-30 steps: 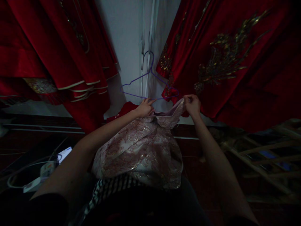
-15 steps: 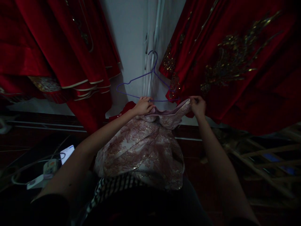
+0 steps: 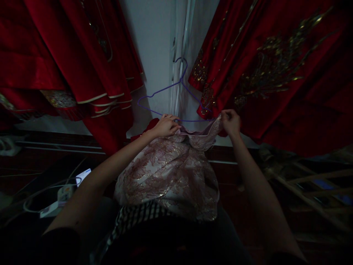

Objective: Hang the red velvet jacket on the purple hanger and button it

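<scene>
A pink and white floral garment (image 3: 171, 169) with shiny threads hangs down in front of my body, its upper edge stretched between both hands. My left hand (image 3: 167, 126) grips that edge near the middle, fingers curled over the cloth and the hanger's lower bar. My right hand (image 3: 231, 122) pinches the edge's right corner, close to the hanger's right end. The purple hanger (image 3: 162, 89) rises above the garment with its hook up, against the pale wall. Its right end is partly hidden beside the cloth.
Red garments with gold trim hang at the left (image 3: 68, 55) and the right (image 3: 281, 84). At lower left lie a white power strip (image 3: 65, 194) with a cable and a lit phone-like screen (image 3: 82, 176). A slatted wooden frame (image 3: 309, 195) stands at lower right.
My right hand has risen slightly with its corner of the garment, close to the hanger's right end. The left hand keeps its hold. The whole view has shifted a little.
</scene>
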Action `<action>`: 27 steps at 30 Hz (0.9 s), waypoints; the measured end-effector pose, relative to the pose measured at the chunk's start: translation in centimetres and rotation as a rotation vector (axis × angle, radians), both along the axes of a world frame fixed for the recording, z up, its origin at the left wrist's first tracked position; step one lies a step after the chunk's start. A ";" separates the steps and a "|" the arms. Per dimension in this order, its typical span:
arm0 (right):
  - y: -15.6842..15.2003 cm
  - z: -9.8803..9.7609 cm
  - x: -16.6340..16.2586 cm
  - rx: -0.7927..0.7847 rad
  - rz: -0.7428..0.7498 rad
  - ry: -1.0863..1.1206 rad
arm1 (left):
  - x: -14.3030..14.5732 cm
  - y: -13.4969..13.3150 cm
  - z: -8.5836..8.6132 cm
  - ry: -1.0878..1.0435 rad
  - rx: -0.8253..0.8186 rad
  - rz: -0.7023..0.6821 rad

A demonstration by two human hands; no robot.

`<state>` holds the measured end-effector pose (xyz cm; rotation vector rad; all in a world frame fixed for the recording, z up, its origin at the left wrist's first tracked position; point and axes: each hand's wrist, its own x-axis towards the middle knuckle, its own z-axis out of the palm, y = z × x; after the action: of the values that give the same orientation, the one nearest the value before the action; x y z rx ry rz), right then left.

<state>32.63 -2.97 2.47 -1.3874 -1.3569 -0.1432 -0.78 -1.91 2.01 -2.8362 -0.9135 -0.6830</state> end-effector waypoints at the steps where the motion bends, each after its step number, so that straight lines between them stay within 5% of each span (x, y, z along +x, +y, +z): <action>1: -0.3 0.1 -0.2 -0.002 0.005 -0.007 | 0.0 0.0 0.1 -0.005 -0.011 -0.005; 9: -2.2 2.5 -2.5 0.041 0.098 -0.116 | -0.8 -0.9 1.1 -0.039 -0.087 -0.037; 21: 1.2 6.4 -7.9 -0.016 0.205 -0.195 | -0.4 -0.9 0.6 -0.120 -0.106 -0.047; 27: 1.5 4.7 -8.9 -0.079 0.201 -0.188 | -0.1 -0.2 -0.2 -0.193 -0.111 -0.006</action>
<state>23.76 -1.42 7.15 -1.3191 -1.6657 -0.0885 -0.88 -2.13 1.84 -2.9084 -1.0003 -0.9499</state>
